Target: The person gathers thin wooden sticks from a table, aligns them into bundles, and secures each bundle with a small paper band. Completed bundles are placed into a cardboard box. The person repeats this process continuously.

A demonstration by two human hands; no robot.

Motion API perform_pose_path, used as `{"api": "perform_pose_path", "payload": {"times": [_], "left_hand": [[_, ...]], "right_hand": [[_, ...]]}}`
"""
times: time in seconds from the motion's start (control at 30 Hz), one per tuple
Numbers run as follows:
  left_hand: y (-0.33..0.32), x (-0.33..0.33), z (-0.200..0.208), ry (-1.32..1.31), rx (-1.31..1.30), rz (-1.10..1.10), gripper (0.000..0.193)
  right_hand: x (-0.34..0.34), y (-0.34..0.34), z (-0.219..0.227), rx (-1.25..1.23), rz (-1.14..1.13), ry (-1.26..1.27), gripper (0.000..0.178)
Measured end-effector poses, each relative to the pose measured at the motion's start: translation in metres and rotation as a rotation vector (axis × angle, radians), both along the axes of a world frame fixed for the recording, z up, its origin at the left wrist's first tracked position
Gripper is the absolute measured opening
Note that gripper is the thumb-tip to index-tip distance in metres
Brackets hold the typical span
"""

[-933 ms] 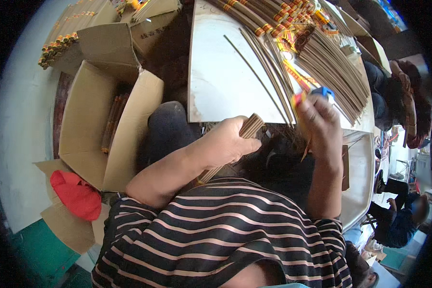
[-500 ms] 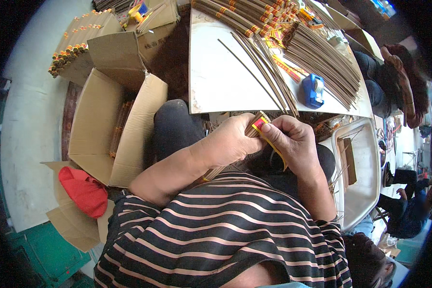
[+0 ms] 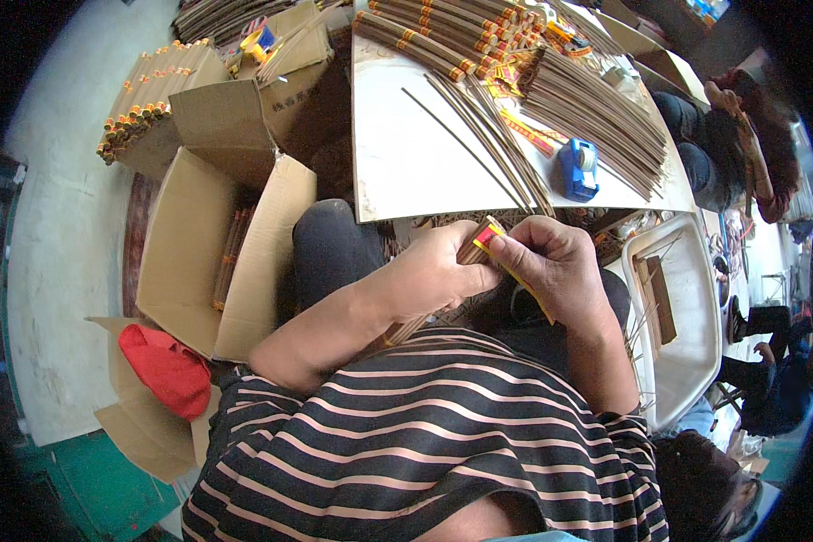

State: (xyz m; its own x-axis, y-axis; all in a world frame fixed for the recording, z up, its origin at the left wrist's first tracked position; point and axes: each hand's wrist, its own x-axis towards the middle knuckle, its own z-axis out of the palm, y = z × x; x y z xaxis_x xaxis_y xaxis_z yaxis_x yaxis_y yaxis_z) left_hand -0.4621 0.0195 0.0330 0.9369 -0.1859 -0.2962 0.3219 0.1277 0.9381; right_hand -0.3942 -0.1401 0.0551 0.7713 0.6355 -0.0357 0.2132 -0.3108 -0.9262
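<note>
Above my lap, my left hand (image 3: 435, 273) is closed around a bundle of brown incense sticks (image 3: 407, 331). The bundle lies at a slant, its upper end poking out past my fingers and its lower end next to my striped shirt. A red and yellow paper band (image 3: 485, 237) lies against the upper end. My right hand (image 3: 560, 269) pinches this band between thumb and fingers, the thumb pressing it on the sticks. The band's loose yellow tail hangs below the right hand. Part of the bundle is hidden behind my left hand and wrist.
Ahead, a white table (image 3: 397, 163) bears loose incense sticks (image 3: 596, 122), banded bundles (image 3: 425, 41) and a blue tape dispenser (image 3: 580, 170). An open cardboard box (image 3: 185, 244) with bundles inside stands left, near a red cloth (image 3: 164, 370). At right is a white tub (image 3: 694, 361); other people sit beyond.
My hands keep nearly the same grip on the bundle and band. The band's loose tail has shifted slightly right and straightened. The whole view has shifted a little.
</note>
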Motion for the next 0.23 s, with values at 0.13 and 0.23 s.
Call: {"api": "perform_pose_path", "payload": {"times": [0.13,0.23], "left_hand": [[0.0049,-0.0036,-0.0056,-0.050,-0.207,-0.037,0.043],[0.0071,-0.0042,-0.0076,-0.014,-0.197,-0.076,0.055]], "right_hand": [[-0.0013,-0.0011,0.0039,-0.007,0.007,0.003,0.024],[-0.0011,-0.0017,0.0092,-0.056,0.028,0.002,0.023]]}}
